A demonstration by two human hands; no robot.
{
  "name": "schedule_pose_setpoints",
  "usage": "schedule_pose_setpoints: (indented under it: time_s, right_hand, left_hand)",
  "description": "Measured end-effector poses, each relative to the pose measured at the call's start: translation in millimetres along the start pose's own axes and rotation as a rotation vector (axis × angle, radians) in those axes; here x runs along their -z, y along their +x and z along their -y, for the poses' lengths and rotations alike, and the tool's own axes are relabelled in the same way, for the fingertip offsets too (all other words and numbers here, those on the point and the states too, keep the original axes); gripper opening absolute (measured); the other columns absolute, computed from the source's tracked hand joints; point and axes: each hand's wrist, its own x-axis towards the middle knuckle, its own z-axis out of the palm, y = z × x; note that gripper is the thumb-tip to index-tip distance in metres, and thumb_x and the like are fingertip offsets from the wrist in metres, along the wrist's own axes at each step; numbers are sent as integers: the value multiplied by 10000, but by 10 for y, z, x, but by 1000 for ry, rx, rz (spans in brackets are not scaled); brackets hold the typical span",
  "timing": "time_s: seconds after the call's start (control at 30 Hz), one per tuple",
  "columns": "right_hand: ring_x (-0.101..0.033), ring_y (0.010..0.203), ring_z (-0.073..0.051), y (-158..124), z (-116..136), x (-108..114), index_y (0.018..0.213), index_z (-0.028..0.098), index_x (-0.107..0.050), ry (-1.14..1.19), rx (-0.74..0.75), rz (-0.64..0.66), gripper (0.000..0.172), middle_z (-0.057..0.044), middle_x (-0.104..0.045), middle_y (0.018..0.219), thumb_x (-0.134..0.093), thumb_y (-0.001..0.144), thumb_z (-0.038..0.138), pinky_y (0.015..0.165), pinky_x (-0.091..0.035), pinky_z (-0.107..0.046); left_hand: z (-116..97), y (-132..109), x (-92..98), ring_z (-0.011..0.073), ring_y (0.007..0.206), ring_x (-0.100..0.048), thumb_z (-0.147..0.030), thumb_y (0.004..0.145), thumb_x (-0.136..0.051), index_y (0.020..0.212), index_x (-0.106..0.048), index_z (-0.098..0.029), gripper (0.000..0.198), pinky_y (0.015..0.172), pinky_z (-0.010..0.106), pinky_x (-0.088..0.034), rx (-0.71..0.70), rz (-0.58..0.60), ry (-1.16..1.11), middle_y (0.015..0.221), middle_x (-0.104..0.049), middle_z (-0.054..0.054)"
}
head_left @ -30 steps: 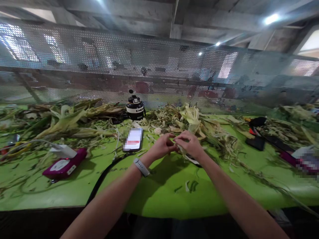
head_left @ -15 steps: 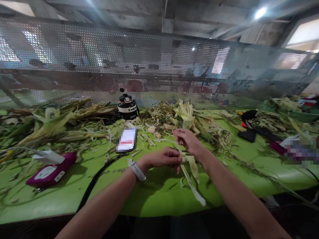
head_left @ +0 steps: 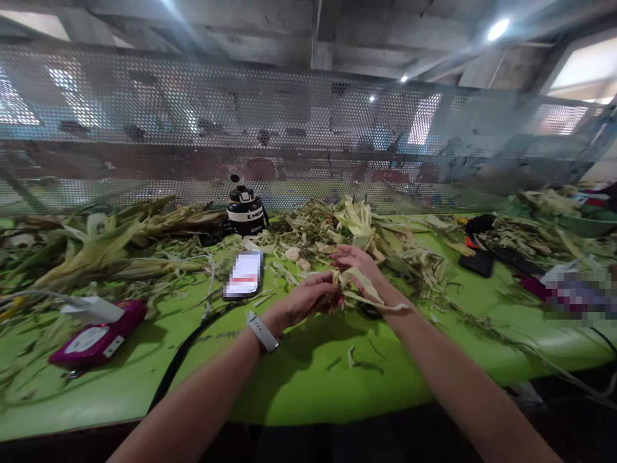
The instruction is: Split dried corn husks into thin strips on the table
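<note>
My left hand (head_left: 306, 299) is closed in a pinch on pale corn husk strips (head_left: 364, 286) that look knotted near its fingertips. The loose ends of the strips reach to the right, across my right palm and wrist. My right hand (head_left: 362, 265) is just behind and beside the knot, its fingers stretched out to the left and slightly apart. Whether those fingers touch the husk is hard to see. Beyond the hands, a bunch of dry corn husks (head_left: 359, 222) rests against a heap of shredded husk (head_left: 308, 225).
A phone (head_left: 245, 273) lies left of my hands, with a black bottle (head_left: 245, 212) behind it. A magenta power box (head_left: 103, 337) with a white plug sits on the green tabletop (head_left: 308, 392). Long husks (head_left: 96, 247) cover the back left. A perforated metal screen (head_left: 299, 128) stands behind.
The husk strips swung up from hanging toward the table edge to lying across my right wrist. My right fingers left their pinch on the upper strip and stretched out. My left hand rose slightly.
</note>
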Motion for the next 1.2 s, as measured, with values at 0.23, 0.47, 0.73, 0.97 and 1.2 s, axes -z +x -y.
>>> schedule_pose_setpoints:
  time_s: [0.23,0.47,0.73,0.97,1.2]
  right_hand:
    - [-636,607,-129,-97,91,85,988,167,-615,-53,-7,468,269,-44,-688,839,-631,720,168,562,-535,-254]
    - [-632,862,-172,-126,108,117,883,195,-665,26,4,490,199,-52,-678,971,-663,716,304,783,-530,-298]
    - [-617,883,-170,-108,52,82,698,194,-643,13,70,402,200,-40,-687,917,-725,651,370,782,-499,-295]
    - [-597,716,-119,-73,36,63,732,179,-677,61,37,348,229,-24,-689,840,-764,610,351,667,-484,-242]
    - [-611,739,-138,-50,-3,29,757,181,-667,69,58,243,260,-19,-678,773,-774,595,353,587,-478,-225]
  left_hand:
    - [-12,91,64,82,522,-520,-208,704,-560,817,-555,-147,129,489,178,-391,-76,-234,-210,642,-609,10]
    - [-48,86,34,69,529,-523,-176,639,-590,756,-543,-158,128,484,167,-385,-109,-307,-297,621,-565,-29]
    - [-63,53,19,49,493,-472,-402,667,-673,778,-587,-163,277,466,175,-324,-139,-341,-151,620,-560,-38]
    - [-5,72,63,27,364,-282,-506,733,-597,491,-480,-139,455,408,218,-161,-129,-256,201,398,-452,-36]
    - [-18,58,42,31,376,-305,-524,718,-601,502,-507,-137,453,410,213,-184,-114,-224,240,423,-487,-32]
